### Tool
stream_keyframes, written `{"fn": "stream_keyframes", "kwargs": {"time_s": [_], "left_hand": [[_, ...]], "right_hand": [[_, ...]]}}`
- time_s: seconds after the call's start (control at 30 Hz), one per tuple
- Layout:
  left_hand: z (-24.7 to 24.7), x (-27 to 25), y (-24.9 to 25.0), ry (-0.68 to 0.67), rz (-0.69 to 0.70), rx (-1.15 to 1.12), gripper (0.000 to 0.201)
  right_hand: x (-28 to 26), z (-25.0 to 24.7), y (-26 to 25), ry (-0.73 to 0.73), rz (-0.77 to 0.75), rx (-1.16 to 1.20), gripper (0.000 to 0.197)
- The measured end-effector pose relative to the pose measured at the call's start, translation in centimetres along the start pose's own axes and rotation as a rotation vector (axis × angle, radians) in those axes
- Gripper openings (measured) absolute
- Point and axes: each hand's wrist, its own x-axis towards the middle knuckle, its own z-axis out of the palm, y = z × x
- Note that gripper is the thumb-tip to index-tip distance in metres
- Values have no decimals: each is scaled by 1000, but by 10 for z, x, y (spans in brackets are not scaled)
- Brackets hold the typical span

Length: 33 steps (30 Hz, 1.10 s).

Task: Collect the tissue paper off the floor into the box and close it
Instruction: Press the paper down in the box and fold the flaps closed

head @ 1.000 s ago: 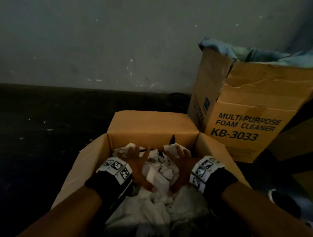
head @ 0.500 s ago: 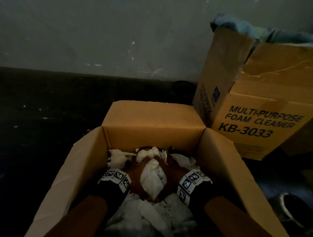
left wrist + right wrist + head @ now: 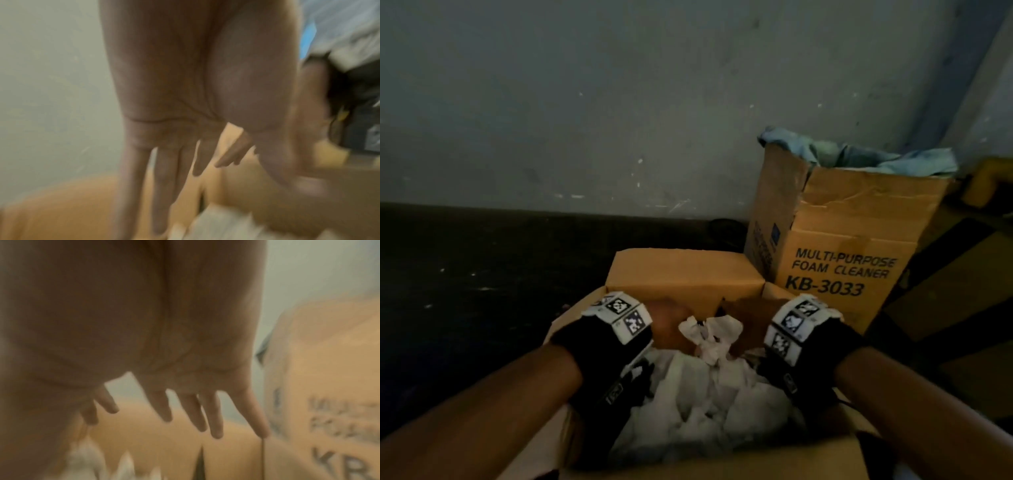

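An open brown cardboard box [image 3: 681,270] stands on the floor in front of me, filled with crumpled white tissue paper [image 3: 709,394]. Both hands hover over the far half of the box. My left hand [image 3: 667,322] and right hand [image 3: 746,318] flank an upright tuft of tissue [image 3: 710,334]. The left wrist view shows my left hand [image 3: 185,162] with straight fingers holding nothing, above the box [image 3: 61,203] and the tissue [image 3: 226,227]. In the right wrist view my right hand [image 3: 185,402] is spread and empty before the box wall [image 3: 154,443], with tissue [image 3: 82,464] below.
A taller carton marked "MULTI-PURPOSE FOAM CLEANER KB-3033" [image 3: 842,267] stands close at the back right, with blue cloth [image 3: 859,157] spilling from its top; it also fills the right of the right wrist view [image 3: 329,386]. Behind is a grey wall [image 3: 619,102]; dark floor [image 3: 465,274] lies to the left.
Half a second ago both hands pressed down together into the tissue. They have since lifted out, moved slightly apart and spread their fingers.
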Motion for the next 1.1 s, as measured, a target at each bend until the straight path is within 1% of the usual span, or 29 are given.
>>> {"fn": "stream_keyframes", "kwargs": {"time_s": [0.07,0.1,0.17,0.23,0.27,0.33,0.4,0.43,0.47,0.57,0.6,0.67,0.7,0.77,0.83,0.9,0.93,1.0,1.03,1.07,1.1], "left_hand": [[-7,-36,8,89,114,-23,49],[-6,-57,11,126,128,-49,46],[4,-94,11,247,143,-145,48],[22,-131,7,361,114,-202,53],[33,-147,4,423,91,-223,54],[53,-173,-3,486,22,-267,46],[75,-195,-11,467,-81,-330,35],[88,-205,-17,449,-134,-364,37],[100,-210,-24,427,-193,-396,44],[132,-218,-39,348,-357,-488,74],[138,-218,-41,321,-389,-535,79],[141,-218,-40,257,-415,-646,82],[139,-217,-39,238,-428,-699,84],[135,-217,-37,267,-446,-791,88],[132,-219,-36,356,-448,-868,91],[132,-223,-30,475,-397,-847,93],[132,-225,-27,550,-335,-813,96],[129,-229,-23,657,-135,-723,101],[126,-228,-22,652,-38,-660,103],[126,-226,-23,618,35,-586,103],[125,-222,-22,568,79,-508,102]], "right_hand": [[-33,-8,1,97,1,31,79],[-54,-9,2,136,-3,35,75],[-91,-5,2,165,13,28,66],[-128,10,4,235,86,48,64],[-141,21,9,264,124,74,66],[-155,49,23,317,241,168,76],[-166,80,38,390,371,239,81],[-173,93,43,415,423,266,81],[-176,103,46,419,470,309,82],[-181,127,47,345,531,615,91],[-178,132,50,336,539,686,95],[-173,137,57,357,561,771,102],[-173,137,54,396,554,803,105],[-181,135,42,501,511,823,100],[-190,132,29,642,381,779,94],[-198,130,20,745,201,709,97],[-200,130,17,767,124,671,99],[-199,131,13,754,13,577,101],[-196,132,11,730,-22,527,99],[-194,132,6,695,-50,481,96],[-191,131,2,645,-73,458,91]]}}
